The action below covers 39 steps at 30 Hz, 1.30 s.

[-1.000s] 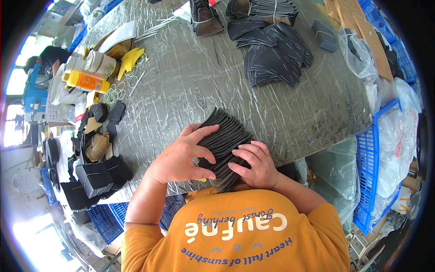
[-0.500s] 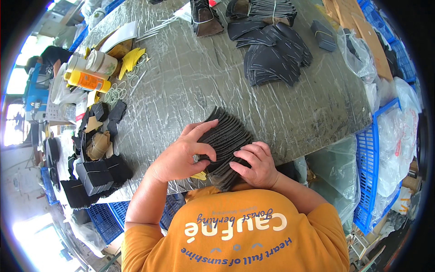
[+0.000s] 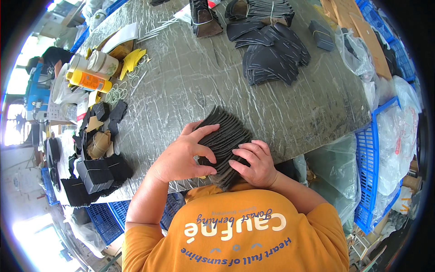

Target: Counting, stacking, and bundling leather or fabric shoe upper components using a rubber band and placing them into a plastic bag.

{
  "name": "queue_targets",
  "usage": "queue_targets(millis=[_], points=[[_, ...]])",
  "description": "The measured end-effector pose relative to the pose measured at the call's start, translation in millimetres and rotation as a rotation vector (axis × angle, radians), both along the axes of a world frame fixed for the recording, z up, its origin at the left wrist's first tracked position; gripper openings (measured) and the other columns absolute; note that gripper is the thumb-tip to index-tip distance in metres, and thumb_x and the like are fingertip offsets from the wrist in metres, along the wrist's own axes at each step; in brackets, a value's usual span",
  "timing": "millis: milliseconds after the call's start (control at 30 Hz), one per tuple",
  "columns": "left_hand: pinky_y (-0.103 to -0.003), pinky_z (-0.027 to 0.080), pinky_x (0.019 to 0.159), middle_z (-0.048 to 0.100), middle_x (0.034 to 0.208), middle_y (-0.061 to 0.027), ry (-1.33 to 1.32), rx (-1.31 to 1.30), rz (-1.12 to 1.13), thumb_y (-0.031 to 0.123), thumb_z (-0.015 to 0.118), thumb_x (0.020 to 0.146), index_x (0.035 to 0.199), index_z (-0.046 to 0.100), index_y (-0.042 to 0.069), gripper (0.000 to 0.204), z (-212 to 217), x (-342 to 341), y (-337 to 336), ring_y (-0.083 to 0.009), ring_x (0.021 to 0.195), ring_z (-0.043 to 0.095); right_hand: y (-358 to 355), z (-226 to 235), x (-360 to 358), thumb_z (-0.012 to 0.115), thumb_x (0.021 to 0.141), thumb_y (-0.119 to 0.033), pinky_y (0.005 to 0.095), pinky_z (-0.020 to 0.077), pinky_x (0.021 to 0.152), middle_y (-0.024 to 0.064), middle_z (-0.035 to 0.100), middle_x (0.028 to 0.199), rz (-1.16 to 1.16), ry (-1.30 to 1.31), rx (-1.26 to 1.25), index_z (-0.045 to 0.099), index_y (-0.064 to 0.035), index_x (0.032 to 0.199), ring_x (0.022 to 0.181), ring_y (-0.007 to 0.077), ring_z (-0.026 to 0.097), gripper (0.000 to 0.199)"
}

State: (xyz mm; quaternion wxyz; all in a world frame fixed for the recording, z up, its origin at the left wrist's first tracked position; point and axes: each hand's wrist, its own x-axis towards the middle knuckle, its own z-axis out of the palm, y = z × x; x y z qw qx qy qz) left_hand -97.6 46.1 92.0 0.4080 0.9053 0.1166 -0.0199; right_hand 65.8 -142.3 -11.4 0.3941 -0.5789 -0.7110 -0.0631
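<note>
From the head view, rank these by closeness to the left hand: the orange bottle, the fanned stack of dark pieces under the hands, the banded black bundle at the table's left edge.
1. Fanned stack of dark pieces: directly under the left hand, touching it.
2. Banded black bundle: to the hand's left, at the table edge.
3. Orange bottle: far upper left, beside a white jar.

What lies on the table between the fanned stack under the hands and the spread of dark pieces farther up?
In the head view, the stretch between the fanned stack of dark pieces and the farther dark spread shows only bare grey table covering.
</note>
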Motion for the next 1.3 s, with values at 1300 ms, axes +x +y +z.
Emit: queue_targets(millis=[1300], points=[[-0.057, 0.019, 0.115, 0.03, 0.156, -0.0155, -0.123, 0.42, 0.334, 0.013, 0.081, 0.06, 0.129, 0.06, 0.02, 0.072, -16, -8, 19, -0.045, 0.143, 0.022, 28, 4, -15, 0.064, 0.081, -0.018, 0.0409, 0.0408, 0.084, 0.0026, 0.056, 0.103, -0.08, -0.031, -0.012, 0.067, -0.0209, 0.109, 0.094, 0.0231, 0.054, 0.028]])
